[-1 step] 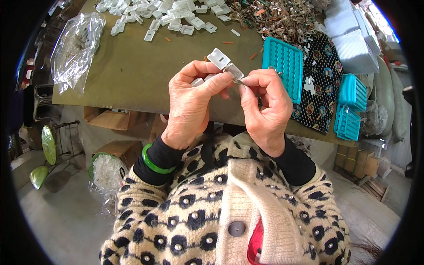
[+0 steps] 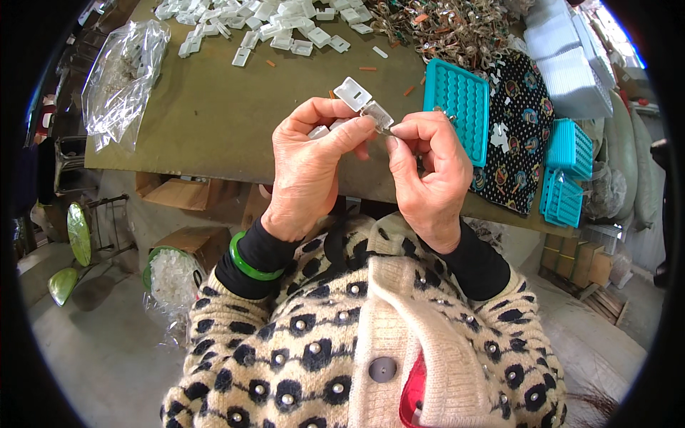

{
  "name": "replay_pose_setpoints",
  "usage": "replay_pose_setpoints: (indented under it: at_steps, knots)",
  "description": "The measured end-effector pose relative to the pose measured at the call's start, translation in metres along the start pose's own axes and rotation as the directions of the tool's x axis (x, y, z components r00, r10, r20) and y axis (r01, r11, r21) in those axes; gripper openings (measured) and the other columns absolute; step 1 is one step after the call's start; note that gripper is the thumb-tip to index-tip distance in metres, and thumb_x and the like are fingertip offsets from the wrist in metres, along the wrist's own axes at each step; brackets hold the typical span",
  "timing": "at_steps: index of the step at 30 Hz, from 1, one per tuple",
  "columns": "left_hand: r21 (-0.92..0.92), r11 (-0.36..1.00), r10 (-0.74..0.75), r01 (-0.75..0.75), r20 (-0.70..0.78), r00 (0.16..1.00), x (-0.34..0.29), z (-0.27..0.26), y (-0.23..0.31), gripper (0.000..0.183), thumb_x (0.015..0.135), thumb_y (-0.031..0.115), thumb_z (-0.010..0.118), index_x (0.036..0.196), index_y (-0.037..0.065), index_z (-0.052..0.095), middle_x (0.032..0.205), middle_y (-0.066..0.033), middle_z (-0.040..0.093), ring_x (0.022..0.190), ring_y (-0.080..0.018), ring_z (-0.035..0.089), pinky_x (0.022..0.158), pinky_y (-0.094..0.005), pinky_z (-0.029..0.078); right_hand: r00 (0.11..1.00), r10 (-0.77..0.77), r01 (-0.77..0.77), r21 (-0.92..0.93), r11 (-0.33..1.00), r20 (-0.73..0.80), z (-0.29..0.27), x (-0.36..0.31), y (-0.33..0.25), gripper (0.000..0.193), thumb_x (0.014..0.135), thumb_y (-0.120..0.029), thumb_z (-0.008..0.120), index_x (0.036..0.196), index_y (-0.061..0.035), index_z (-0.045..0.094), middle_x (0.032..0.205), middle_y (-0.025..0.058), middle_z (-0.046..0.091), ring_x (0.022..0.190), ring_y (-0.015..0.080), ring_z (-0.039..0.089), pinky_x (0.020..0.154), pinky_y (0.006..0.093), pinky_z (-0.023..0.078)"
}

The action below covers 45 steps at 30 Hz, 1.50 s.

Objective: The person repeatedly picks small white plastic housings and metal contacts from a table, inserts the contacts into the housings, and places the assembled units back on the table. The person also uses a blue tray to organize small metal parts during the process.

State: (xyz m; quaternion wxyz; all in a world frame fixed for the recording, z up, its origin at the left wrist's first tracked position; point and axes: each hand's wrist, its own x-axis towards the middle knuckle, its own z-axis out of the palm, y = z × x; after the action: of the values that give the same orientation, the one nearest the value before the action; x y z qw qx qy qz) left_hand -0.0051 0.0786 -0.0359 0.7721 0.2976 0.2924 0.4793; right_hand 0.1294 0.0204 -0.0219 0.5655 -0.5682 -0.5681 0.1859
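Note:
Above the table's near edge, my left hand (image 2: 310,160) is closed, gripping a small white hinged plastic case (image 2: 352,94) between thumb and fingers. The case stands opened out, its lid tilted up and its other half towards my right fingertips. More white plastic pieces (image 2: 319,133) are tucked in the same hand. My right hand (image 2: 432,167) pinches with thumb and forefinger at the right end of the case; a small thin greyish piece shows at the fingertips, too small to name. Its other fingers are curled and partly hidden.
Many white cases (image 2: 271,21) lie heaped at the back of the table (image 2: 214,128), beside a tangled pile of wired parts (image 2: 457,32). Right of my hands are a turquoise tray (image 2: 457,107) and patterned black cloth (image 2: 524,135). A clear plastic bag (image 2: 128,78) lies left.

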Motion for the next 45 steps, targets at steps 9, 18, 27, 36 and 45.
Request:
replay_pose_setpoints:
  at_steps: [9, 18, 27, 36, 45]
  knots:
    - [0.244, 0.950, 0.217, -0.195, -0.065, 0.974, -0.006, 0.009, -0.012, 0.013, 0.079, -0.005, 0.074, 0.086, 0.000, 0.063, 0.088, -0.0087, 0.070, 0.075, -0.0154, 0.067, 0.063, -0.0264, 0.053, 0.991, -0.131, 0.136, -0.201, 0.970, 0.039, -0.005, 0.000, 0.002, 0.020, 0.078, 0.012, 0.063, 0.090, -0.0010, 0.055, 0.084, 0.0113, 0.055, 0.064, 0.0216, 0.056, 0.054, 0.0306, 0.047]
    - [0.096, 0.986, 0.143, -0.134, -0.101, 0.984, -0.009, 0.012, -0.008, 0.018, 0.081, -0.004, 0.071, 0.095, 0.000, 0.061, 0.081, -0.0062, 0.066, 0.065, -0.0112, 0.062, 0.057, -0.0236, 0.049, 0.953, -0.297, 0.301, -0.306, 0.903, 0.059, 0.000, 0.001, 0.015, 0.020, 0.077, 0.012, 0.061, 0.089, -0.0010, 0.052, 0.080, 0.0143, 0.052, 0.065, 0.0322, 0.055, 0.054, 0.0367, 0.045]
    - [-0.186, 0.936, -0.304, 0.299, 0.001, 0.953, -0.006, 0.001, 0.007, 0.016, 0.088, 0.006, 0.066, 0.103, 0.002, 0.062, 0.083, -0.0037, 0.063, 0.071, -0.0104, 0.058, 0.057, -0.0219, 0.045, 0.980, 0.185, -0.193, 0.115, 0.975, 0.077, 0.004, -0.005, 0.004, 0.010, 0.093, -0.004, 0.061, 0.087, -0.0017, 0.054, 0.075, 0.0026, 0.064, 0.054, 0.0060, 0.047, 0.049, 0.0251, 0.040]
    - [-0.069, 0.997, -0.024, 0.022, -0.021, 0.999, -0.011, 0.005, 0.004, 0.030, 0.088, -0.001, 0.066, 0.116, -0.004, 0.057, 0.090, -0.0076, 0.065, 0.067, -0.0164, 0.066, 0.058, -0.0261, 0.055, 0.606, 0.648, -0.767, 0.556, 0.321, 0.462, -0.006, 0.001, -0.003, 0.004, 0.092, -0.005, 0.060, 0.091, -0.0015, 0.057, 0.079, 0.0055, 0.064, 0.057, 0.0094, 0.050, 0.053, 0.0240, 0.042]
    - [-0.003, 1.000, -0.005, 0.005, -0.007, 1.000, -0.016, 0.009, 0.005, 0.024, 0.088, -0.001, 0.067, 0.110, -0.006, 0.060, 0.088, -0.0063, 0.065, 0.073, -0.0186, 0.069, 0.066, -0.0294, 0.057, 0.782, 0.552, -0.604, 0.571, 0.556, 0.288, -0.005, -0.003, -0.017, 0.014, 0.092, -0.003, 0.056, 0.103, 0.0044, 0.058, 0.094, 0.0093, 0.066, 0.083, 0.0133, 0.063, 0.078, 0.0266, 0.050]
